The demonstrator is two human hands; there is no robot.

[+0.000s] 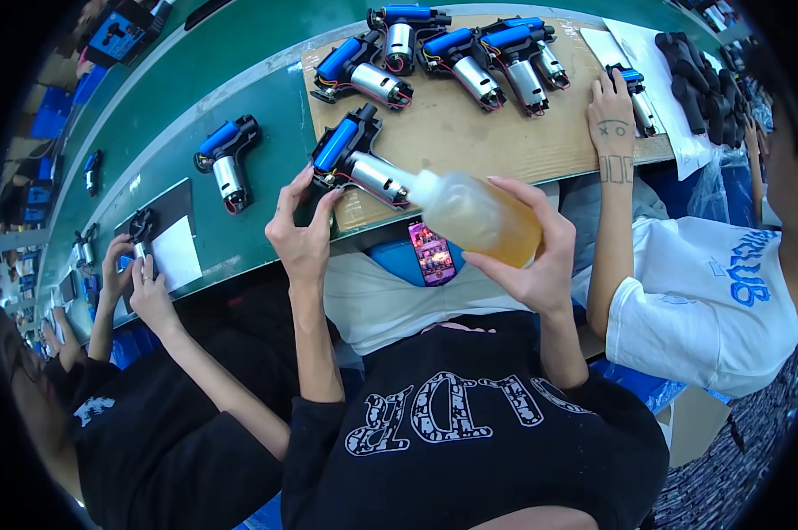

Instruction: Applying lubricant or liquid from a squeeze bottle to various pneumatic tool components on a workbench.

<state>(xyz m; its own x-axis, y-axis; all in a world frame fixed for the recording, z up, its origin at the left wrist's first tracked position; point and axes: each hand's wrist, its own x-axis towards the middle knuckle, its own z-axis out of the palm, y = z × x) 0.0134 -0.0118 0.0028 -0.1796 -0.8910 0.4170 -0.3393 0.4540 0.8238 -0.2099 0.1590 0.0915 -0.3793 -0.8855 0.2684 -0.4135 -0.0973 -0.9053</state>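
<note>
Amber-filled squeeze bottle (pixel 478 221) in right hand's (pixel 536 265) clenched fingers — nozzle at blue-and-silver motor assembly (pixel 355 159), left hand's (pixel 302 234) fingers grasping it.

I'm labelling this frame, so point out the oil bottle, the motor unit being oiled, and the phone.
Bottle (pixel 483 221), head view: on its amber body, held in the right hand (pixel 536 269).
Motor unit (pixel 350 157), head view: on its black and blue housing, steadied by the left hand (pixel 302 234).
Phone (pixel 432 253), head view: on its lit screen.
</note>
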